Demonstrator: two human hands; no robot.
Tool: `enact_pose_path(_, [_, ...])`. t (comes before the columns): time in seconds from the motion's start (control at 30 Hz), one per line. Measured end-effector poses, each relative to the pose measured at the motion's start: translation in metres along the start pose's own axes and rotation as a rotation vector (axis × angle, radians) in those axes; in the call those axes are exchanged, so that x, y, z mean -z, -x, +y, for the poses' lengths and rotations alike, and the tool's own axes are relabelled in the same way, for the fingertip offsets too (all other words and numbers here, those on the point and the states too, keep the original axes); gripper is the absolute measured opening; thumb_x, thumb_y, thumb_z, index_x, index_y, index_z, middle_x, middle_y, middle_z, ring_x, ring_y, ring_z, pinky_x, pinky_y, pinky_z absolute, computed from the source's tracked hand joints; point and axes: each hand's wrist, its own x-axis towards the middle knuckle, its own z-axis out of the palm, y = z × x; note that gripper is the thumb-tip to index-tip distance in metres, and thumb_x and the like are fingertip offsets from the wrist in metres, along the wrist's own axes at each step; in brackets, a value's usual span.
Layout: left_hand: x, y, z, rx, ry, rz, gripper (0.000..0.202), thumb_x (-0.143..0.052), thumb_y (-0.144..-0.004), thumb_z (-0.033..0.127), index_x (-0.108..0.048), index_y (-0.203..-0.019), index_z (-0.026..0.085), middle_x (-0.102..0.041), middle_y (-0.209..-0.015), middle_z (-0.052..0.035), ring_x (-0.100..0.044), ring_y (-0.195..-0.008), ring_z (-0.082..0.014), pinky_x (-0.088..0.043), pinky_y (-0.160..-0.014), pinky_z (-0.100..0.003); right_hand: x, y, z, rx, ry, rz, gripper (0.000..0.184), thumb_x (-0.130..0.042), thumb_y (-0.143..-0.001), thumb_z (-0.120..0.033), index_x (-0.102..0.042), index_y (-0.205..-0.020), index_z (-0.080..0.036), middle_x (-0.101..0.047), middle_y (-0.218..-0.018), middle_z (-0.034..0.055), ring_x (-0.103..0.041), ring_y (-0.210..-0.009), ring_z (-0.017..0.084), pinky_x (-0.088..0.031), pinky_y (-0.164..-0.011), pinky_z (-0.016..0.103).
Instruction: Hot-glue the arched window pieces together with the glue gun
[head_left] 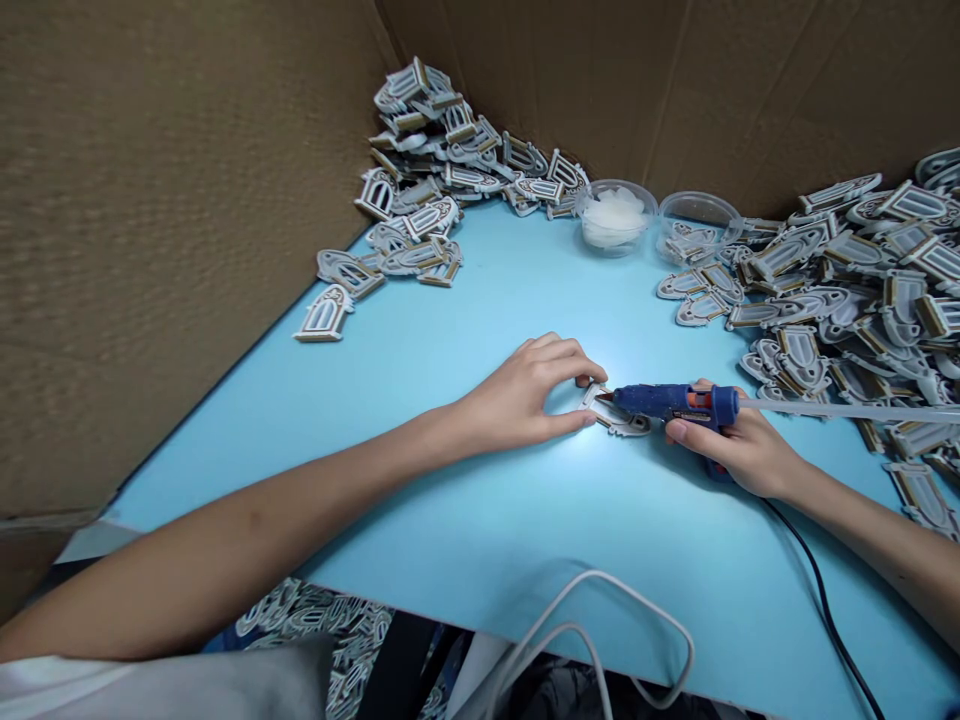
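Note:
In the head view, my right hand (739,445) is wrapped round a blue glue gun (660,402), its nozzle pointing left. A long translucent glue stick (840,408) sticks out of its back end. The nozzle tip is at a small white arch-shaped piece (628,424) lying on the blue table; I cannot tell whether it touches. My left hand (536,390) pinches that piece at its left end between thumb and fingers. The gun covers part of the piece.
Similar arch pieces are heaped at the back left (450,150) and on the right (847,290). A clear tub (616,215) with whitish translucent bits stands by a second clear tub (699,222). Cardboard walls (225,180) enclose the table. A black cord (817,590) and white cable (600,578) run in front.

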Motion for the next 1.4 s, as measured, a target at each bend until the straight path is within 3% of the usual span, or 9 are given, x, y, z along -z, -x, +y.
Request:
enact_pose_path(0.5, [-0.0002, -0.0010, 0.0006, 0.007, 0.001, -0.006, 0.034, -0.066, -0.098, 0.043, -0.070, -0.122, 0.019, -0.070, -0.110, -0.0069, -0.060, -0.104, -0.0217, -0.042, -0.096, -0.036, 0.0018, 0.0019, -0.0022, -0.079, -0.025, -0.039, 0.043, -0.057, -0.094, -0.054, -0.061, -0.065, -0.022, -0.054, -0.062, 0.0033, -0.053, -0.071, 0.022, -0.036, -0.061, 0.032])
enact_pose_path(0.83, [0.0008, -0.0007, 0.0006, 0.002, -0.011, -0.016, 0.036, -0.065, -0.099, 0.045, -0.069, -0.123, 0.018, -0.070, -0.110, -0.0079, -0.060, -0.104, -0.0220, -0.043, -0.096, -0.036, 0.0001, 0.0002, -0.0021, 0.055, 0.002, -0.001, 0.045, -0.061, -0.095, -0.052, -0.056, -0.063, -0.021, -0.048, -0.065, 0.0009, -0.048, -0.065, 0.017, -0.035, -0.058, 0.030])
enact_pose_path(1.03, [0.0009, -0.0008, 0.0003, 0.000, -0.014, -0.016, 0.035, -0.065, -0.099, 0.045, -0.069, -0.122, 0.019, -0.070, -0.110, -0.0076, -0.060, -0.104, -0.0219, -0.043, -0.096, -0.035, -0.0011, -0.0001, -0.0019, 0.065, -0.016, -0.008, 0.050, -0.062, -0.096, -0.056, -0.055, -0.062, -0.021, -0.046, -0.064, 0.0002, -0.045, -0.061, 0.015, -0.033, -0.052, 0.028])
enact_pose_path(1.4, [0.0011, -0.0006, 0.0004, -0.011, -0.012, -0.012, 0.035, -0.066, -0.099, 0.044, -0.069, -0.122, 0.018, -0.070, -0.110, -0.0076, -0.060, -0.105, -0.0220, -0.043, -0.096, -0.035, -0.0003, -0.0003, -0.0007, 0.080, 0.014, 0.005, 0.047, -0.061, -0.097, -0.053, -0.060, -0.064, -0.020, -0.048, -0.063, 0.0006, -0.048, -0.065, 0.017, -0.036, -0.057, 0.030])
